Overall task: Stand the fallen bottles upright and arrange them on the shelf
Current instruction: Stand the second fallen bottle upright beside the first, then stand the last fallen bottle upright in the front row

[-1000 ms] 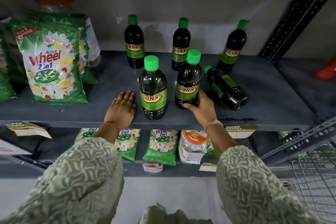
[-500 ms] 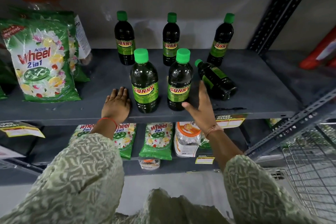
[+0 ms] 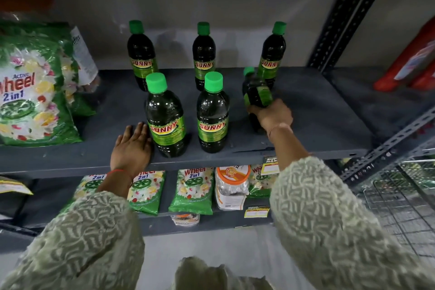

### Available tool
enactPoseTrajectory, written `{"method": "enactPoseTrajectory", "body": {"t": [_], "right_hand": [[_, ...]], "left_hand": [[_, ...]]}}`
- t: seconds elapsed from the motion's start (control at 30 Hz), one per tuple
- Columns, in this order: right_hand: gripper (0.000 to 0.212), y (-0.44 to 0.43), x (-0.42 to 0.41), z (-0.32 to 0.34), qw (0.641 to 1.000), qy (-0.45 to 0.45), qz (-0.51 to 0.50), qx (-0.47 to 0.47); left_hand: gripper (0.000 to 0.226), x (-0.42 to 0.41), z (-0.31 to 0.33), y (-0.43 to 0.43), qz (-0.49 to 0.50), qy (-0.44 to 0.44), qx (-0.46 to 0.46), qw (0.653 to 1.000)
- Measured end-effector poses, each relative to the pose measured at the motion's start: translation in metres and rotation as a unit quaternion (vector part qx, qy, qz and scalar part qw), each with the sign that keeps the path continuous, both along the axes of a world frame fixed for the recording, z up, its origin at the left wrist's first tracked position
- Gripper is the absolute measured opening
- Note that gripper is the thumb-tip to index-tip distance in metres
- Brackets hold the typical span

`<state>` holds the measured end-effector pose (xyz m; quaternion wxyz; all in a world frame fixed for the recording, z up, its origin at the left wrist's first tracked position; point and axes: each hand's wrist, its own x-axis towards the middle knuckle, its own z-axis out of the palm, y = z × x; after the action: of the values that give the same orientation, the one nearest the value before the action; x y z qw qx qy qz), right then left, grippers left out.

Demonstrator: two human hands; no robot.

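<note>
Right hand (image 3: 270,116) gripped the last fallen bottle (image 3: 256,94) at its lower body, long axis tipped w/ cap aimed away toward the back row, while left hand (image 3: 131,146) lay flat & empty on the shelf (image 3: 317,110), farther off.

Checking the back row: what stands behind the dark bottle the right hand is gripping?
An upright dark green-capped bottle stands behind the gripped bottle, which hides its base. The right hand covers the gripped bottle's lower part.

grey shelf (image 3: 313,110), green-capped bottles (image 3: 213,113), detergent packet (image 3: 30,92)
</note>
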<state>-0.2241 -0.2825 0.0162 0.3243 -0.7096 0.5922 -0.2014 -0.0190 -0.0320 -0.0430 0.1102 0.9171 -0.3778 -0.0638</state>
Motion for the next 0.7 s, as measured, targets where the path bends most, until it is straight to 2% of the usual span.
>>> {"method": "enactPoseTrajectory", "body": {"t": [0.1,0.17,0.37,0.53,0.63,0.7], "right_hand": [[0.077,0.025,0.009,-0.016,0.983,-0.146,-0.045,-0.103],[0.083,0.034,0.012,-0.024,0.970,-0.204,-0.045,-0.120],[0.089,0.031,0.010,-0.036,0.962,-0.253,-0.002,-0.100],[0.083,0.034,0.006,-0.037,0.956,-0.269,0.000,-0.121],[0.066,0.036,0.002,-0.034,0.939,-0.337,0.004,-0.065],[0.070,0.036,0.002,-0.035,0.934,-0.354,0.006,-0.037]], "left_hand": [[0.052,0.001,0.000,0.000,0.001,-0.003,0.003,1.000],[0.052,0.001,-0.001,0.000,-0.003,-0.009,0.011,1.000],[0.053,0.001,-0.001,0.001,-0.006,-0.012,0.014,1.000],[0.053,0.000,0.000,0.001,-0.004,-0.005,0.004,1.000],[0.052,0.000,0.001,0.000,0.000,-0.001,0.000,1.000],[0.052,0.000,0.001,0.000,0.000,-0.001,0.002,1.000]]}}
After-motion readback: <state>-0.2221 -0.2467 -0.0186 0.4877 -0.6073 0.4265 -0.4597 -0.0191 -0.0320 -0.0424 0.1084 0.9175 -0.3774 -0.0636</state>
